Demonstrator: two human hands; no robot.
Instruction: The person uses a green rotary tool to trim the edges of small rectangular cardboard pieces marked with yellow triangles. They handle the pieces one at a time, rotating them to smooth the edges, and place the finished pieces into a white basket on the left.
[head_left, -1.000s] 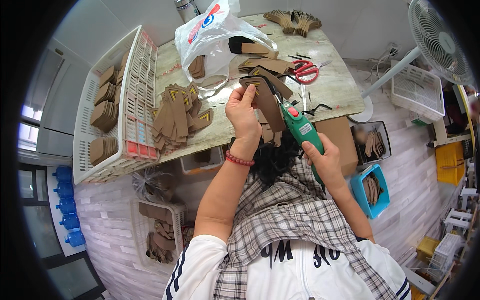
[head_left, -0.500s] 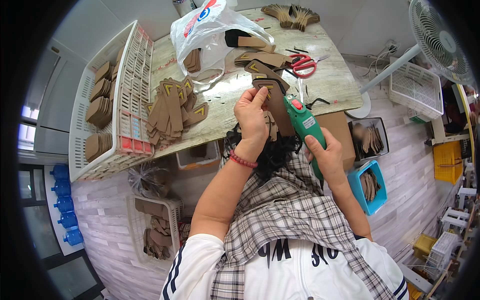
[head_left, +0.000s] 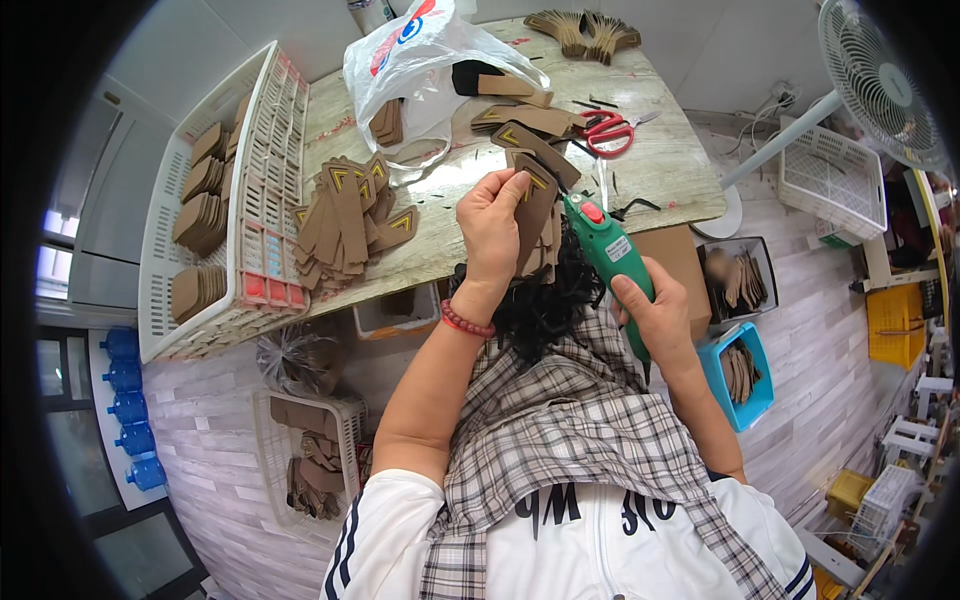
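Note:
My left hand (head_left: 488, 222) pinches the upper edge of a flat brown fabric tab (head_left: 537, 208) with a yellow chevron, held at the table's front edge. In my right hand (head_left: 657, 312) is a green handheld power tool (head_left: 612, 248) with a red switch, its tip close to the tab's right edge. I cannot make out whether the tip touches it. Black scraps (head_left: 540, 300) lie bunched below the tab. Other brown tabs (head_left: 535, 148) lie just beyond my left hand. Red-handled scissors (head_left: 607, 135) rest on the table further back.
A heap of chevron tabs (head_left: 345, 215) lies left of my hands, beside a white plastic crate (head_left: 255, 220) of stacked tabs. A plastic bag (head_left: 415, 90) stands behind. To the right are a blue bin (head_left: 715, 375), a cardboard box (head_left: 675, 270) and a fan (head_left: 885, 85).
My left hand has shifted slightly left with the tab, which now hangs tilted and a little away from the tool. My right hand and the power tool have barely moved.

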